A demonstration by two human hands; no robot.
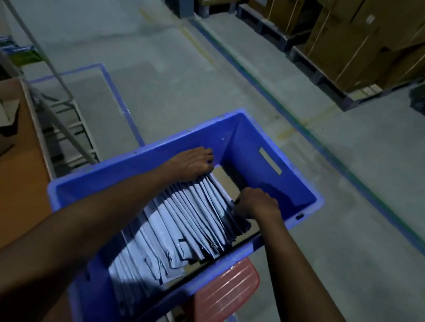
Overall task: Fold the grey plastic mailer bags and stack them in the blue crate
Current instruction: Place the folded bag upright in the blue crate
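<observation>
Your left hand (191, 162): fingers curled over far end of folded mailer bags (186, 221), by left wall of blue crate (294, 193).
Bags: long row folded, standing on edge, leaning, filling most of crate. Far corner bare.
Your right hand (256, 203): fingers curled round row's right edge, likely squaring it.
Task looks well advanced.
Unfolded bags: none in view, so remainder unknown.
Fingertips hidden among bags. Near end of row dim. Red stool (226, 293) half covered by crate.

Fingertips of the left hand (189, 162) and right hand (257, 204) are hidden among folded grey plastic mailer bags (194, 219); the blue plastic crate (248, 138) is cropped below.
</observation>
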